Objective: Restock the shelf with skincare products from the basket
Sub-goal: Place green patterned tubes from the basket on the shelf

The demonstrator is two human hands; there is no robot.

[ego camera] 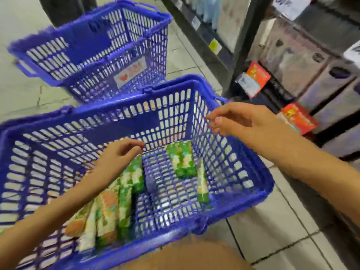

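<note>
The skincare boxes [124, 193], green and white cartons, lie packed in the left half of the near blue basket [109, 111]. Two more boxes [182, 159] and a green-capped tube [202, 184] lie at its right side. The print on them is too blurred for me to read.

My left hand [118, 154] hovers over the left cartons, fingers loosely curled and holding nothing. My right hand [239, 121] hangs above the basket's right rim, relaxed, with nothing in it that I can make out.

The basket sits on a pale tiled floor [272, 230]. Behind it stands a second blue basket [81, 34] with a white label [130, 74] bearing a red heart. To the right a dark shelf [239, 55] holds grey cartons [321, 82] and red tags [257, 75].
</note>
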